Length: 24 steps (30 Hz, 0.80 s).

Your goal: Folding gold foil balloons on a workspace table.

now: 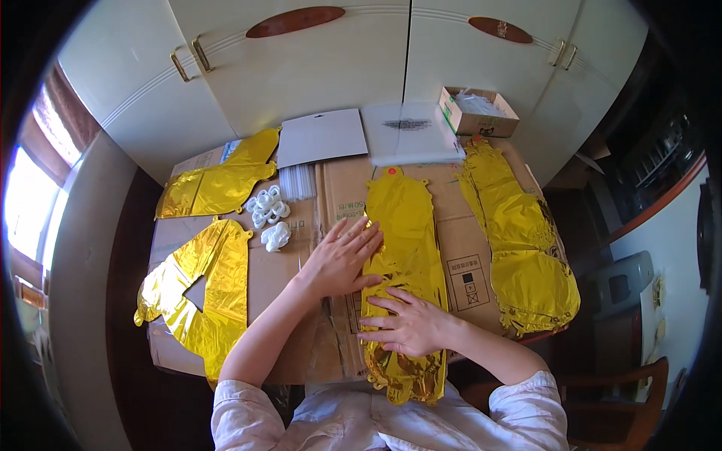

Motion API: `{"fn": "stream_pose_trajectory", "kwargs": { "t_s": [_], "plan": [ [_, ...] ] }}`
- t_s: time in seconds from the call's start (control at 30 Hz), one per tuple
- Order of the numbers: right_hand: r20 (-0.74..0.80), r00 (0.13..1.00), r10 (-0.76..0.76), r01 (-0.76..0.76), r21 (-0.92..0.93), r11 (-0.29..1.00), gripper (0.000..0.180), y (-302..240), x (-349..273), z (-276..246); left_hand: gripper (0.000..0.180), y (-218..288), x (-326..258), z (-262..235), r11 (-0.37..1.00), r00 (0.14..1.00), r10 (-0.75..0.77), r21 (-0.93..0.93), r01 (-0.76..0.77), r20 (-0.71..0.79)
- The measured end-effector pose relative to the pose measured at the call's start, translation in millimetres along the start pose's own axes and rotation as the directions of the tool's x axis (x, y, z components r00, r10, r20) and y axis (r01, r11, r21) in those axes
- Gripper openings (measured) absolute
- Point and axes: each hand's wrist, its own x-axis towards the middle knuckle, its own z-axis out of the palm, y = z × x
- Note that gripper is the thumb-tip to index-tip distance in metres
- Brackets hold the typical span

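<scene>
A flat gold foil balloon lies lengthwise in front of me on a cardboard-covered table, its lower end reaching the near edge by my lap. My left hand rests on the balloon's left edge near its middle, fingers stretched out. Just below and to the right, my right hand presses flat across the balloon with its fingers spread. Creases run through the foil around both hands. Neither hand holds anything between its fingers.
More gold foil balloons lie at the near left, far left and right. White ribbon rolls, a white bundle, clear straws, a white card, a clear plastic bag and a small box sit farther back.
</scene>
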Motion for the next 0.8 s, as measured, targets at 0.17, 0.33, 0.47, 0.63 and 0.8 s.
{"fn": "stream_pose_trajectory", "kwargs": {
  "t_s": [0.17,0.33,0.47,0.63,0.8],
  "plan": [
    [-0.012,1.0,0.01,-0.01,0.041,0.999,0.04,-0.8,0.4,-2.8,0.094,4.2,-5.6,7.3,0.998,1.0,-0.008,-0.056,0.009,0.018],
    [-0.032,0.999,0.009,-0.006,0.077,0.997,0.036,-0.1,-0.2,-3.0,0.105,7.3,-2.1,1.2,0.997,0.996,-0.071,0.005,0.071,0.056],
    [-0.048,0.999,-0.005,0.008,0.075,0.997,0.035,-0.3,1.2,-5.5,0.108,6.3,-2.6,2.6,0.995,0.994,-0.097,0.034,0.096,0.047],
    [-0.064,0.998,-0.004,0.01,0.083,0.997,0.035,-0.2,0.6,-4.7,0.11,2.0,1.5,1.9,0.988,0.995,-0.102,0.112,0.101,0.002],
    [-0.072,0.997,-0.005,0.012,0.087,0.996,0.034,-0.3,0.7,-4.7,0.111,-4.7,8.8,-0.5,0.978,0.993,-0.119,0.176,0.113,0.022]
  ]
}}
